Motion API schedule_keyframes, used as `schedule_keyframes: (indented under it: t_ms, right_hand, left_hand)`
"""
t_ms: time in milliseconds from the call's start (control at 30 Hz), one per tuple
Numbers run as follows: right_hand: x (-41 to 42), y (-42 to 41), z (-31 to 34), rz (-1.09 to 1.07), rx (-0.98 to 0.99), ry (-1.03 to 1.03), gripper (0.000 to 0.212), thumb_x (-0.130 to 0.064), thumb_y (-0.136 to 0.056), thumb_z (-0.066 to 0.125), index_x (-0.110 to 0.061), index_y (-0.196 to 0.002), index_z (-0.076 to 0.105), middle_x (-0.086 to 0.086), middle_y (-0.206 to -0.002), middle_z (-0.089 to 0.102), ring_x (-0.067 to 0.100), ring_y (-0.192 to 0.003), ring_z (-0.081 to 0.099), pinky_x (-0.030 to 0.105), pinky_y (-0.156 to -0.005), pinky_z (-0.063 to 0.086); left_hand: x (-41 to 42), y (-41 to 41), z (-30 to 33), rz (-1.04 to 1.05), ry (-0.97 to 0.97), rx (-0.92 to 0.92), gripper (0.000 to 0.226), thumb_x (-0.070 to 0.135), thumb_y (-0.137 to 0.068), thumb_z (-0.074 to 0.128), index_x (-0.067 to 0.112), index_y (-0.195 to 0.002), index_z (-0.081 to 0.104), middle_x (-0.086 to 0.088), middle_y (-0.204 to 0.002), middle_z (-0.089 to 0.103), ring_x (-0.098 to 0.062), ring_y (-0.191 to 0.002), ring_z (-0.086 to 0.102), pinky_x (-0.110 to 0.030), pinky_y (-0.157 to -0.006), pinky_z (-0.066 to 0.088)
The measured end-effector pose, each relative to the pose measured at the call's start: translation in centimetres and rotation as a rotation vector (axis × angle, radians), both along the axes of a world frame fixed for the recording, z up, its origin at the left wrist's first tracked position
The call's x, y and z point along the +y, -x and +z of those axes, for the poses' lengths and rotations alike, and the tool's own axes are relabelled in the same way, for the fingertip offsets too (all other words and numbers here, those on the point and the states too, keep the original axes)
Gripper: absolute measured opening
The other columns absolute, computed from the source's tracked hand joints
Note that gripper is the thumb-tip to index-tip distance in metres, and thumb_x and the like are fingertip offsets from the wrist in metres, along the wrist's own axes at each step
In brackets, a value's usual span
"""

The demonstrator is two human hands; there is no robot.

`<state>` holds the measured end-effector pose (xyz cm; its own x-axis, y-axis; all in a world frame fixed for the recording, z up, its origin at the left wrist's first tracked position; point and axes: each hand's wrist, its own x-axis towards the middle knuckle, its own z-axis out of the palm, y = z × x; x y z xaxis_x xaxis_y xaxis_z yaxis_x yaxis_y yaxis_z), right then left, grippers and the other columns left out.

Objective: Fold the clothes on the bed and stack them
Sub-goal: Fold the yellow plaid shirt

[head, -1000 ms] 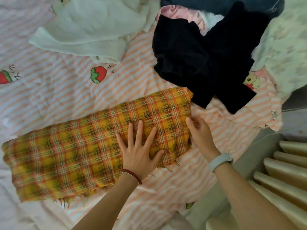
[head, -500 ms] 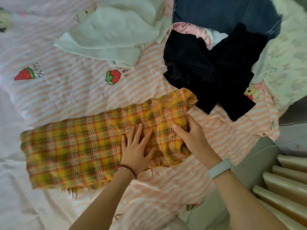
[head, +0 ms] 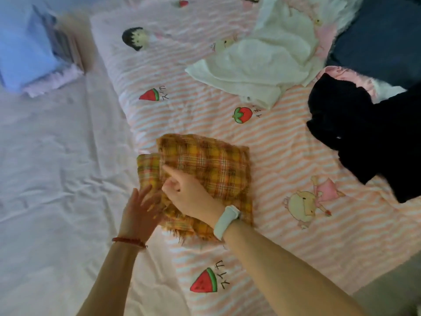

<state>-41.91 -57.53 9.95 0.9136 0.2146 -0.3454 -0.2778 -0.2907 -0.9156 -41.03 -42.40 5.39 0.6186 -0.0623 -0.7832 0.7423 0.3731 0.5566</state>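
Note:
A yellow plaid cloth [head: 214,165] lies doubled over on the pink striped blanket [head: 284,160] near the middle of the bed. My right hand [head: 189,192] rests on its left part, index finger stretched toward the folded-over edge, the other fingers curled on the fabric. My left hand [head: 141,210] is blurred, its fingers spread, touching the cloth's lower left corner. Unfolded clothes lie further back: a white garment [head: 257,62], a black garment [head: 364,133] and a dark blue one [head: 382,42].
A wrinkled white sheet [head: 57,179] covers the left half of the bed. A blue and pink pile [head: 25,55] sits at the far left corner. The bed's edge runs along the lower right.
My right hand has carried the cloth's right end over to the left, halving its length. My left hand slid off to the left edge. The view swung left.

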Motion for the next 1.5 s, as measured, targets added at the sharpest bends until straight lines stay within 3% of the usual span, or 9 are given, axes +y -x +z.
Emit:
schedule_keyframes:
  t_ms: [100, 233, 433, 567, 800, 967, 1167, 1367, 1500]
  right_hand:
    - [1.4, 0.6, -1.3, -0.101, -0.126, 0.136, 0.038, -0.015, -0.097, 0.043, -0.012, -0.135, 0.045, 0.007, -0.111, 0.058, 0.018, -0.099, 0.055, 0.017, -0.082, 0.043]
    - [-0.8, 4.1, -3.9, -0.293, -0.248, 0.44, 0.028, -0.012, -0.095, 0.048, -0.011, -0.122, 0.056, -0.001, -0.103, 0.056, 0.013, -0.096, 0.054, 0.02, -0.08, 0.047]
    - [-1.7, 7.3, -6.4, 0.025, -0.257, 0.806, 0.051, -0.045, -0.087, 0.053, -0.016, -0.129, 0.05, 0.001, -0.113, 0.053, 0.019, -0.104, 0.047, 0.033, -0.084, 0.042]
    - [-0.2, 7.4, -7.1, 0.07, -0.231, 0.912, 0.051, -0.043, -0.086, 0.058, -0.016, -0.129, 0.051, 0.003, -0.109, 0.054, 0.023, -0.099, 0.05, 0.036, -0.077, 0.044]
    - [0.2, 7.0, -5.9, -0.098, -0.542, 0.661, 0.022, -0.009, -0.087, 0.052, -0.007, -0.105, 0.066, 0.006, -0.092, 0.061, 0.023, -0.085, 0.055, 0.035, -0.07, 0.048]
    - [-1.1, 5.5, -5.9, -0.279, -0.534, 0.883, 0.034, -0.021, -0.087, 0.045, -0.017, -0.116, 0.063, 0.008, -0.118, 0.059, 0.025, -0.114, 0.046, 0.047, -0.096, 0.033]
    - [-2.7, 4.7, -9.4, 0.155, -0.061, 1.005, 0.055, -0.056, -0.093, 0.019, -0.044, -0.145, 0.005, 0.0, -0.156, -0.014, 0.034, -0.14, -0.02, 0.068, -0.104, -0.006]
    - [-2.8, 4.8, -9.9, 0.171, -0.079, 0.978, 0.056, -0.059, -0.092, 0.017, -0.045, -0.145, 0.005, -0.001, -0.156, -0.014, 0.032, -0.139, -0.023, 0.068, -0.104, -0.006]
    - [-3.0, 5.0, -8.9, 0.002, -0.176, 0.938, 0.052, -0.047, -0.093, 0.026, -0.032, -0.143, 0.032, 0.007, -0.156, 0.015, 0.036, -0.143, 0.006, 0.069, -0.105, 0.007]
  left_hand:
    - [1.7, 0.4, -1.0, 0.03, -0.15, -0.047, 0.024, 0.036, -0.095, 0.046, 0.024, -0.114, 0.052, -0.001, -0.095, 0.06, -0.014, -0.07, 0.064, -0.034, -0.066, 0.053]
    - [1.0, 1.2, -1.8, -0.284, -0.781, -0.437, 0.025, 0.041, -0.083, 0.056, 0.021, -0.097, 0.059, -0.001, -0.097, 0.062, -0.007, -0.073, 0.059, -0.023, -0.065, 0.047]
    - [-2.1, -0.2, -3.3, -0.64, -1.052, -0.47, 0.05, 0.054, -0.079, 0.06, 0.015, -0.11, 0.06, 0.0, -0.107, 0.057, -0.019, -0.095, 0.057, -0.032, -0.079, 0.047]
    - [-2.5, -0.8, -3.3, -0.644, -1.073, -0.356, 0.025, 0.039, -0.083, 0.064, 0.016, -0.091, 0.057, -0.002, -0.09, 0.064, -0.023, -0.083, 0.061, -0.03, -0.067, 0.046]
    - [1.2, 1.6, -2.1, -0.146, -0.571, -0.505, 0.022, 0.011, -0.089, 0.058, 0.02, -0.069, 0.057, 0.0, -0.064, 0.057, -0.017, -0.061, 0.052, -0.032, -0.058, 0.045]
    - [3.8, 2.1, -3.0, 0.127, -0.382, -0.231, 0.026, 0.006, -0.093, 0.05, 0.013, -0.068, 0.054, -0.002, -0.06, 0.052, -0.018, -0.056, 0.047, -0.023, -0.045, 0.042]
    - [2.1, -2.3, -2.2, -0.159, -0.22, -0.092, 0.028, 0.036, -0.094, 0.048, 0.015, -0.078, 0.058, 0.01, -0.047, 0.051, -0.008, -0.04, 0.045, -0.016, -0.038, 0.036]
    - [-2.8, -8.7, -2.3, -0.508, -0.779, -0.336, 0.036, 0.049, -0.086, 0.054, 0.014, -0.086, 0.056, 0.003, -0.071, 0.055, -0.015, -0.064, 0.052, -0.026, -0.06, 0.044]
    - [-4.0, -8.3, -2.7, -0.357, -0.967, -0.479, 0.025, 0.032, -0.096, 0.043, 0.016, -0.077, 0.045, 0.006, -0.069, 0.046, -0.011, -0.062, 0.044, -0.02, -0.053, 0.031]
